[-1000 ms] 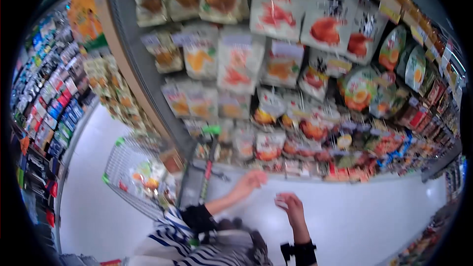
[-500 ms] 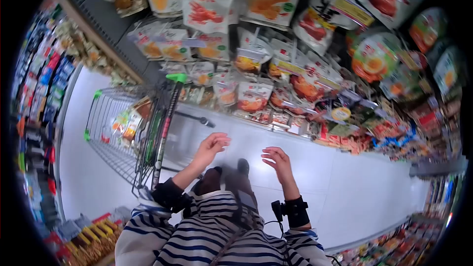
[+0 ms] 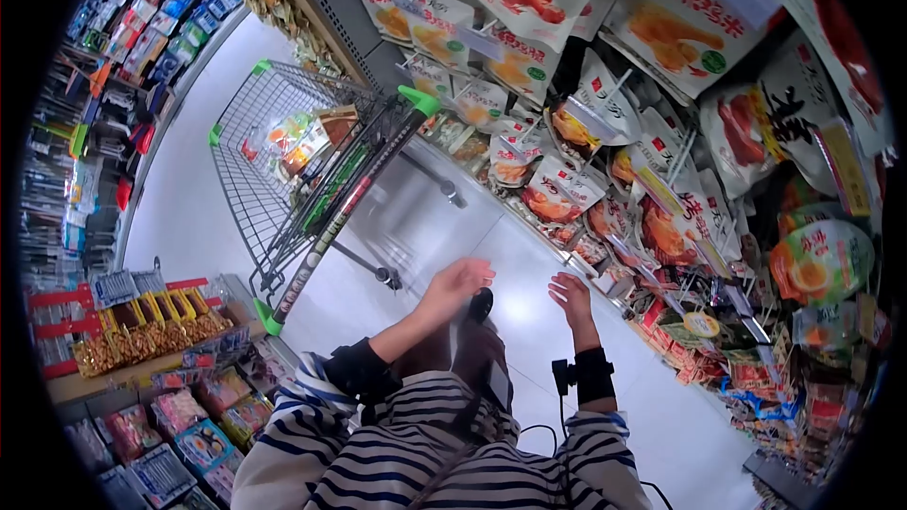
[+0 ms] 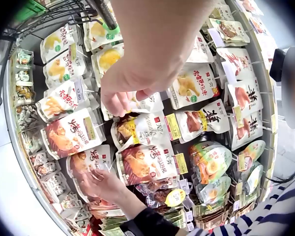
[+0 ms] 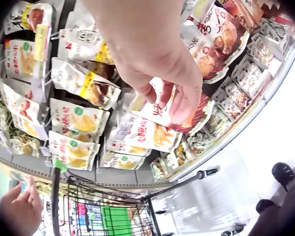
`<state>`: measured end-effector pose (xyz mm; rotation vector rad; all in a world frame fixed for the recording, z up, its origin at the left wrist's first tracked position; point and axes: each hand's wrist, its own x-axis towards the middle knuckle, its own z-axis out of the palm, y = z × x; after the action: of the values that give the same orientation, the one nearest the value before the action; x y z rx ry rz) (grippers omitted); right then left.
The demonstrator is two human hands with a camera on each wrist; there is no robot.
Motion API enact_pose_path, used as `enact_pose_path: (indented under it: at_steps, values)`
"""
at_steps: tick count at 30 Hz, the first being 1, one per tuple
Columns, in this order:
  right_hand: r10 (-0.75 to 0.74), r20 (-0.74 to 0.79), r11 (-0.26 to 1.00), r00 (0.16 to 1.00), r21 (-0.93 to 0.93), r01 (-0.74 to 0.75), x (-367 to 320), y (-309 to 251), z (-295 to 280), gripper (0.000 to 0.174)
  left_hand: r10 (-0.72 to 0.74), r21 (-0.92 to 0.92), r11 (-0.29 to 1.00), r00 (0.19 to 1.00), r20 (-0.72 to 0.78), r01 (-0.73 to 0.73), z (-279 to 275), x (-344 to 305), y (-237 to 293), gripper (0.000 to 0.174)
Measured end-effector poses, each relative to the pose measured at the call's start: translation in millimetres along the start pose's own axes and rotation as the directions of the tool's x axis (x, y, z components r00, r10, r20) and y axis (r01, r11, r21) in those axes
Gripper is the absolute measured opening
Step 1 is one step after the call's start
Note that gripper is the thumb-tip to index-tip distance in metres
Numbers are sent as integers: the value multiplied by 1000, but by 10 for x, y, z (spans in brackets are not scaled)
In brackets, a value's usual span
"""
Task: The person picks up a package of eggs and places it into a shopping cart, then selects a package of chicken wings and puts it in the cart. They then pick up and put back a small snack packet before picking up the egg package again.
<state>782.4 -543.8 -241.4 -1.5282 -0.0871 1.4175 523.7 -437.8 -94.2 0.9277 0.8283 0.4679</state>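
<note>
Left hand [image 3: 460, 279] and right hand [image 3: 570, 296] hovered empty, fingers loosely bent, over open floor [image 3: 515, 260]. The cart handle [image 3: 342, 211] edged the left side; hanging snack packets [image 3: 557, 194] crowded the right.

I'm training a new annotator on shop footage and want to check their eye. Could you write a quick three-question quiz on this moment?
1. Fill in: the shopping cart stands on the person's ___ side.
2. True or false: the left hand grips the cart's handle.
3. The right hand holds: A a packet, B nothing, C a basket.
Key: 1 left; 2 false; 3 B.
</note>
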Motion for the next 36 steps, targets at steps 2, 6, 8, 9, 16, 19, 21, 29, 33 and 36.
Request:
enact_pose_path:
  at_steps: [2,6,8,9,16,19,21,29,33,36]
  values:
    - [28,-48,999,998,36,-26,345,46,-87,26,-21,-7,1000,999,-30,21,-55,-11,-93,24]
    - [29,-173,999,984,26,-25,992,125,-159,26,-42,-14,999,997,-58,41,-117,-18,-200,25]
    - [-48,-286,997,957,-77,27,1311,146,-177,26,-5,-12,1000,997,-76,4,-168,11,-322,25]
    - [-94,-318,988,943,-145,50,1442,128,-174,23,-22,8,1000,996,-86,23,-173,37,-314,25]
    - [-638,-286,770,715,-225,597,2148,-95,-120,49,-105,-8,994,985,-135,105,-202,193,-349,24]
    - [-697,-313,717,645,-314,623,2665,49,-386,59,-136,-54,990,977,-162,129,-193,261,-342,23]
    - [-681,-312,729,663,-210,651,2739,45,-444,57,-157,-78,986,971,-180,145,-192,286,-331,23]
    - [-658,-192,752,728,-137,644,2690,-29,-514,25,-162,-10,987,974,-157,162,-276,286,-402,26]
    - [-694,-153,720,704,-176,672,2427,-108,-345,22,-205,-75,978,959,-198,193,-261,296,-342,22]
    - [-625,-202,780,754,-136,611,2198,-97,-212,23,-196,-55,980,963,-186,189,-274,289,-341,23]
